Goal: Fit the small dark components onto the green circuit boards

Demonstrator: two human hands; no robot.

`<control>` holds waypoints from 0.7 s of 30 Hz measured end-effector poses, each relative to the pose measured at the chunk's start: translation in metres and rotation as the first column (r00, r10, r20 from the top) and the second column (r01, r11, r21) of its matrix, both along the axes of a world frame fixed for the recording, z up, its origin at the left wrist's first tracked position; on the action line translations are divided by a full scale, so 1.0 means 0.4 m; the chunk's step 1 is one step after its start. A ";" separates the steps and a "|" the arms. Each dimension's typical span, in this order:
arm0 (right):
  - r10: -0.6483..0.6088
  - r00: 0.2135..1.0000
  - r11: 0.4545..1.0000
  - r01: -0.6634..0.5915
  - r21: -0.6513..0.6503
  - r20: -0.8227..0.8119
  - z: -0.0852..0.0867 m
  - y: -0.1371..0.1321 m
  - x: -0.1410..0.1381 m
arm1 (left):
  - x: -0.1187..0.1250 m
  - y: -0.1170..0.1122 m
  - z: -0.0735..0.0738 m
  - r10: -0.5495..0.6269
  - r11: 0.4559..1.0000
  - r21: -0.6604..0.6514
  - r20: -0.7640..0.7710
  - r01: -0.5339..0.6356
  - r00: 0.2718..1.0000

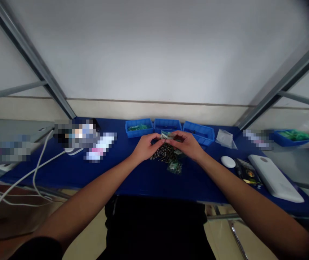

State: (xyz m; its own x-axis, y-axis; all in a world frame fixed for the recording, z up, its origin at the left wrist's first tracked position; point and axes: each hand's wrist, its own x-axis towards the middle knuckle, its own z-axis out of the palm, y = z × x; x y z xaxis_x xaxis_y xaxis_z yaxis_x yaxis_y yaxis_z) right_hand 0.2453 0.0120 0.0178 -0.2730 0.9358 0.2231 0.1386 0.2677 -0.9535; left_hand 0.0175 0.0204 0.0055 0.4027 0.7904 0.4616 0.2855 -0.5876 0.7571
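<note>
Over the middle of the blue table, my left hand (146,147) and my right hand (187,143) pinch a small clear plastic bag (166,135) between them. Whatever the bag contains is too small to make out. Just below my fingers lies a pile of small metal screws (165,154), partly covered by the hands. At the near side of the pile rests another small clear bag (175,167) with a greenish tint. Behind my hands stand three blue bins: the left bin (132,134) holds green bags, the middle bin (167,122) and right bin (207,139) show dark insides.
Flat clear bags (225,138) lie right of the bins. Farther right are a white round lid-like object (228,161), a dark packet (248,172) and a long white device (274,177). White cables (42,160) cross the left side. Metal frame posts flank the table (143,180).
</note>
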 end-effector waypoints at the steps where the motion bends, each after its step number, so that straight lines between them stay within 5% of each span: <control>1: 0.008 1.000 1.000 -0.008 0.003 -0.005 -0.001 -0.001 -0.005 | -0.001 0.003 -0.002 -0.007 1.000 -0.024 0.027 0.008 1.000; 13: 0.033 0.997 0.999 -0.034 -0.013 -0.065 0.001 -0.010 -0.011 | 0.008 0.012 -0.013 -0.070 0.988 -0.119 0.197 0.094 0.978; 21: 0.054 0.999 0.999 -0.054 0.007 0.003 0.001 -0.011 -0.009 | 0.007 0.013 -0.017 -0.099 0.986 -0.115 0.181 0.121 0.978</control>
